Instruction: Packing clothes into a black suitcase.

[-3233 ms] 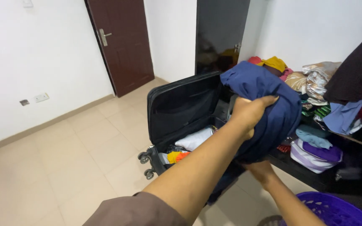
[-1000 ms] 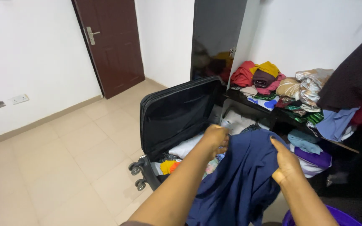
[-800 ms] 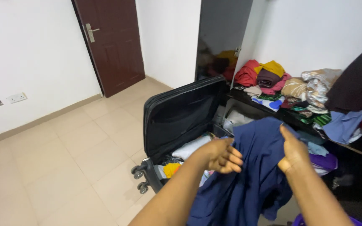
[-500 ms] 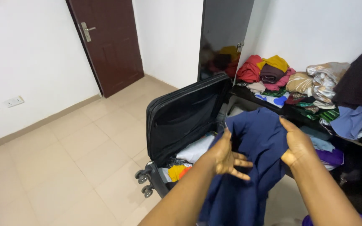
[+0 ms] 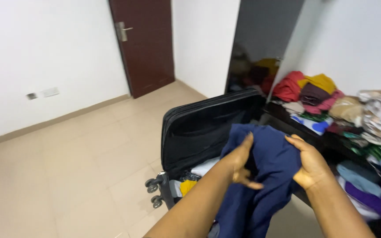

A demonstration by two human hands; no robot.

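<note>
I hold a dark blue garment (image 5: 267, 152) up in front of me with both hands, and its lower part hangs down. My left hand (image 5: 241, 161) presses against its left side, fingers partly spread. The right edge is gripped by my right hand (image 5: 310, 164). Behind and below the garment stands an open black suitcase (image 5: 199, 128) on wheels, lid upright, with white and yellow clothes inside.
A low dark shelf (image 5: 287, 117) at the right carries piles of folded and crumpled clothes (image 5: 318, 94) in red, yellow, maroon and green. A dark brown door (image 5: 144, 44) is shut at the back. Beige floor tiles (image 5: 76, 167) stretch to the left.
The bunched garment was let down and spread out, then lifted again. My left hand shifted from holding its top to pressing flat against its side; the view rose slightly.
</note>
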